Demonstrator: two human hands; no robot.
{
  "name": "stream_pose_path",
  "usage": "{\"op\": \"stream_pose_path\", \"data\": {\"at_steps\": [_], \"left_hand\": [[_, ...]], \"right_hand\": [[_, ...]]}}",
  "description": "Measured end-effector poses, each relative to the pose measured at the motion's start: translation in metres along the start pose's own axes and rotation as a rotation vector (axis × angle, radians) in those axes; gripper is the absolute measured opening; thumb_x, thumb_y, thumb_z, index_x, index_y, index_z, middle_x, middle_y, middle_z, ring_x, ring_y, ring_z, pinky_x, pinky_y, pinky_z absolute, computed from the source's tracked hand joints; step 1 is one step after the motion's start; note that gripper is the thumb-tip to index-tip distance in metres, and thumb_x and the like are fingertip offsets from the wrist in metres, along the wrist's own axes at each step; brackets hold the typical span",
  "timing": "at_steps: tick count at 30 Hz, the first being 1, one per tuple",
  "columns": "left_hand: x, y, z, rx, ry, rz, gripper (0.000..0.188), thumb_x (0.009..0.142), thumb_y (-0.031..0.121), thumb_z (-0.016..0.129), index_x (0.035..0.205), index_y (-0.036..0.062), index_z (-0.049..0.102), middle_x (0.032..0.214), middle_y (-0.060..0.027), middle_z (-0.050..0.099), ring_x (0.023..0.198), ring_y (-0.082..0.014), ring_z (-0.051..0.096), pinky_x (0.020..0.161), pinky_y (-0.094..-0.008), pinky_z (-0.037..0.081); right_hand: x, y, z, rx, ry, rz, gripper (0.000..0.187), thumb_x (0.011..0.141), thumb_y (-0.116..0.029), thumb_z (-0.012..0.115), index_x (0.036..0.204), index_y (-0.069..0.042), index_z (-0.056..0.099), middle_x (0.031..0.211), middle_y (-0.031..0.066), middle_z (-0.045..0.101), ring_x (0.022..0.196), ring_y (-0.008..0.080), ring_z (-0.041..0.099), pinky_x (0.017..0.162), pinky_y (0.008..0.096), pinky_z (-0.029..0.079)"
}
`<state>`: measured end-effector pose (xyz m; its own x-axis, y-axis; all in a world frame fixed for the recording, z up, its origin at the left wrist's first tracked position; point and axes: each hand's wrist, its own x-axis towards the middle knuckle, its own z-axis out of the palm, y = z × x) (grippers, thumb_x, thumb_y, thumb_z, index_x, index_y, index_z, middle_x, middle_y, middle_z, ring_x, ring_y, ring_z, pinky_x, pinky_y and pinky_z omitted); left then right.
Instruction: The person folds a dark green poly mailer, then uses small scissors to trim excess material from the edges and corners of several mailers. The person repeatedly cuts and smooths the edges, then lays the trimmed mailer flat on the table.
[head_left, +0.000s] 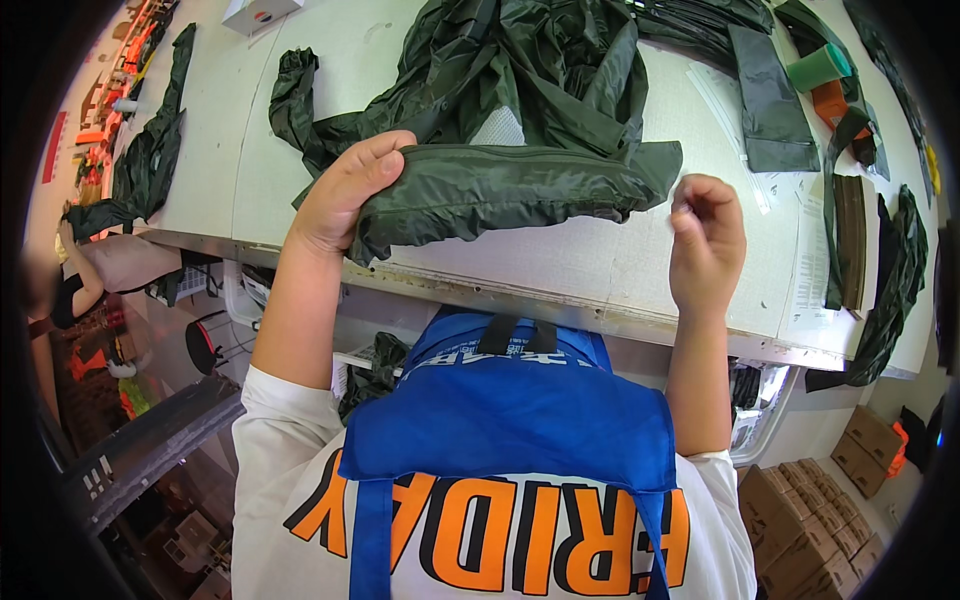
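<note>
- I am looking down at a big white table (640,270) in a busy workroom, and its near edge is bending across the middle of my view.
- A pile of dark green cloth (530,70) is lying on the table, far from me, and it is touching the piece I am holding.
- My left hand (345,195) is gripping the left end of a folded dark green cloth piece (500,190). The fingers are curling over the top of it, close together, and the thumb is hiding under the cloth.
- The folded piece is stretching out to the right, just above the table, near the table's front edge.
- My right hand (705,240) is staying up just past the right end of the folded piece. Its fingertips are bending in and coming together like a pinch. I cannot tell if something tiny is sitting between them, and I cannot tell if they are touching the cloth.
- A green roll (818,68) is sitting by an orange thing (830,100) at the far right of the table.
- A flat dark green strip (772,105) is lying next to them.
- Brown boxes (810,510) are piling up on the floor at the lower right.
- A blue apron (510,420) is hanging down my front, over a white shirt.
</note>
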<state>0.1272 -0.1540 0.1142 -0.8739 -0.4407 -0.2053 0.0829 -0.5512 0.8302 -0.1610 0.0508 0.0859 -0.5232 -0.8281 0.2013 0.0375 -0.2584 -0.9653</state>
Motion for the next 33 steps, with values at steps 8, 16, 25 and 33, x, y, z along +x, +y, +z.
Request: {"op": "stream_pose_path", "data": {"at_steps": [8, 16, 25, 33], "left_hand": [[-0.015, -0.012, -0.023, -0.127, 0.264, 0.077, 0.042, 0.091, 0.030, 0.059, 0.119, -0.0007, 0.051, 0.110, -0.0160, 0.063, 0.097, -0.0260, 0.063, 0.087, -0.0374, 0.051], [-0.007, -0.005, -0.027, -0.017, 0.333, -0.029, 0.035, 0.091, 0.023, 0.059, 0.115, -0.0022, 0.055, 0.108, -0.0143, 0.064, 0.092, -0.0205, 0.065, 0.082, -0.0314, 0.053], [0.002, -0.015, -0.046, 0.556, 0.205, -0.409, 0.023, 0.091, 0.017, 0.057, 0.108, 0.0021, 0.061, 0.096, -0.0026, 0.064, 0.087, -0.0103, 0.059, 0.080, -0.0252, 0.048], [0.063, -0.013, 0.096, 0.874, 0.035, 0.054, 0.044, 0.093, 0.027, 0.058, 0.127, 0.0002, 0.051, 0.115, -0.0078, 0.061, 0.102, -0.0146, 0.055, 0.090, -0.0287, 0.043]], "right_hand": [[0.019, 0.017, -0.023, -0.207, -0.095, 0.298, 0.058, 0.079, 0.003, 0.060, 0.134, -0.010, 0.049, 0.059, -0.0096, 0.027, 0.056, 0.0028, 0.027, 0.058, 0.0186, 0.026], [0.054, 0.000, -0.029, -0.121, -0.395, 0.433, 0.011, 0.092, -0.012, 0.059, 0.085, -0.003, 0.061, 0.075, -0.0046, 0.055, 0.068, 0.0056, 0.044, 0.066, 0.0217, 0.037], [0.075, -0.025, -0.016, -0.213, -0.459, 0.575, 0.021, 0.090, -0.030, 0.062, 0.079, -0.011, 0.060, 0.065, -0.0102, 0.045, 0.057, 0.0013, 0.034, 0.052, 0.0194, 0.025], [0.084, -0.033, 0.020, -0.184, -0.614, 0.521, 0.019, 0.090, -0.024, 0.062, 0.082, -0.007, 0.063, 0.067, -0.0085, 0.047, 0.058, 0.0029, 0.036, 0.054, 0.0201, 0.031]]}}
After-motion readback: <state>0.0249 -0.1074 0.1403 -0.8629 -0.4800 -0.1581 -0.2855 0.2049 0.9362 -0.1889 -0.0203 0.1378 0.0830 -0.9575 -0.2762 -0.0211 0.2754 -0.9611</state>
